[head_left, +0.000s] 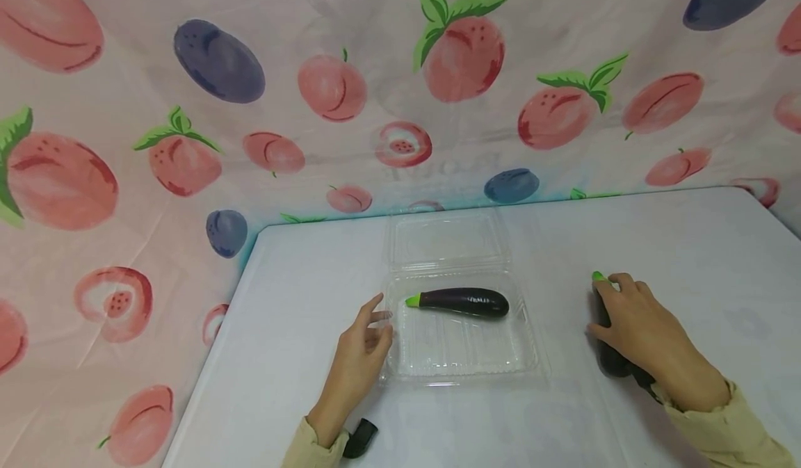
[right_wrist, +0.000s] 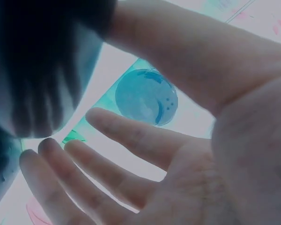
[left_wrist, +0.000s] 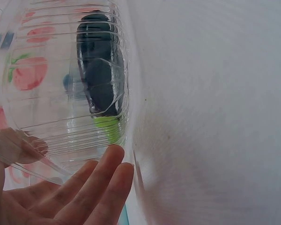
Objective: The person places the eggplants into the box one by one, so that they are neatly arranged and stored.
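In the head view, an eggplant (head_left: 466, 302) with a green tip lies inside a clear plastic clamshell container (head_left: 459, 376). My left hand (head_left: 359, 353) is at the container's left side, fingers loosely bent. The left wrist view shows its fingers (left_wrist: 100, 180) at the ribbed plastic wall, near the green end of the eggplant (left_wrist: 100, 65), and the thumb is seen through the plastic. On the right, my right hand (head_left: 644, 332) reaches over a second dark eggplant (head_left: 610, 358), covering part of it. Its fingers (right_wrist: 126, 138) look fairly straight in the right wrist view, beside a large blurred dark shape.
The container's lid (head_left: 447, 240) is folded back toward the wall. A white table (head_left: 306, 266) carries everything, and a fruit-printed cloth (head_left: 350, 23) hangs behind it. Small black devices, such as the one (head_left: 361, 438) at the left wrist, show by both sleeves.
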Demonstrator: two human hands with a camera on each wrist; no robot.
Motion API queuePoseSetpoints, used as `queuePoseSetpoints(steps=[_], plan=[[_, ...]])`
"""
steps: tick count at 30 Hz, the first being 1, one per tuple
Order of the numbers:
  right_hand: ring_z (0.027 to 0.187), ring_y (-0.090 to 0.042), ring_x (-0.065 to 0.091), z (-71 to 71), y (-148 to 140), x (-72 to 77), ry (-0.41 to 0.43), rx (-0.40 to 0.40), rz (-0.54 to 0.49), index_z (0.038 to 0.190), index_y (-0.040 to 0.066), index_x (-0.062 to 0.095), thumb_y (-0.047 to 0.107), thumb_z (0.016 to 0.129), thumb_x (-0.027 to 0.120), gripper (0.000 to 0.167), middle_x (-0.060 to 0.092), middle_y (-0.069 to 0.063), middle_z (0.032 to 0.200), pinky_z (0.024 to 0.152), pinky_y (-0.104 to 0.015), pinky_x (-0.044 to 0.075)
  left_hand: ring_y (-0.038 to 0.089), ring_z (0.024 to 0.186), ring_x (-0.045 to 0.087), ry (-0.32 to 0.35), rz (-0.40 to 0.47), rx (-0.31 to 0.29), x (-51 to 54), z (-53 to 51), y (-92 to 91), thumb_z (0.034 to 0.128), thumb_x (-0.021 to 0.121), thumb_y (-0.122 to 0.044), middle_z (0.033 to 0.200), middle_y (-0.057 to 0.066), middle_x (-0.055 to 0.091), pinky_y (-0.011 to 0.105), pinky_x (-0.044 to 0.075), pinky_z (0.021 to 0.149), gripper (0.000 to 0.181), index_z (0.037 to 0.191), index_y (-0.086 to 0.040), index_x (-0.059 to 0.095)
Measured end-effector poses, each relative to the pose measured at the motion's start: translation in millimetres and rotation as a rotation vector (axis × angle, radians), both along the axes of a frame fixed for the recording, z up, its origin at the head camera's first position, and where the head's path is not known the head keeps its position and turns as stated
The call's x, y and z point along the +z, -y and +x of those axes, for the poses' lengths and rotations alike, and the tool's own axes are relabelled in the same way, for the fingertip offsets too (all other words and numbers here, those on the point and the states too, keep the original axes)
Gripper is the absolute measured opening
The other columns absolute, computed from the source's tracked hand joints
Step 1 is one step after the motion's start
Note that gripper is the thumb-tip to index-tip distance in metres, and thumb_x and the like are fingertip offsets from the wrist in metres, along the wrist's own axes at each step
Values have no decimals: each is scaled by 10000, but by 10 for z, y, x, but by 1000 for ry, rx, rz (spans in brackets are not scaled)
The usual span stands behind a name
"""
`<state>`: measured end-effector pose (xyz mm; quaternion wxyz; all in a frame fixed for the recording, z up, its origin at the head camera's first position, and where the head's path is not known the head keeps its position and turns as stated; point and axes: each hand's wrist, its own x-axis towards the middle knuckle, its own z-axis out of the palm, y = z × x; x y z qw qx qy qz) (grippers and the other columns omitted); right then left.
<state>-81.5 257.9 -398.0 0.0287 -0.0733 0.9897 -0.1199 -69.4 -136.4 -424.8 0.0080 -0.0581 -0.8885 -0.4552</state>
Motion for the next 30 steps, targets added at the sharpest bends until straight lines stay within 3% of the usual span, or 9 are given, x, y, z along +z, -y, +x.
queuePoseSetpoints(steps=[10, 21, 30], plan=[[1007, -583, 502, -2, -10, 13, -7, 14, -3, 1309, -189, 458, 149, 796, 814, 710, 434, -431, 1248, 790, -617, 477, 148, 973, 692, 6, 13, -5, -1, 5, 3, 994, 572, -161, 1260, 71, 652, 304, 562, 831, 535, 1501, -156, 402], [919, -458, 602, -32, 30, -4, 25, 65, -38, 1244, -185, 493, 133, 766, 831, 667, 540, -342, 1075, 775, -556, 510, 141, 968, 687, 8, 9, 1, -6, 6, 5, 994, 575, -162, 1261, 62, 651, 294, 562, 825, 538, 1503, -170, 400], [961, -501, 596, -55, 19, 17, 60, 53, -24, 1276, -163, 485, 155, 776, 829, 685, 538, -375, 1130, 775, -574, 505, 143, 967, 690, 1, 13, -6, -4, 6, 10, 994, 572, -157, 1258, 69, 652, 303, 562, 824, 533, 1500, -165, 403]])
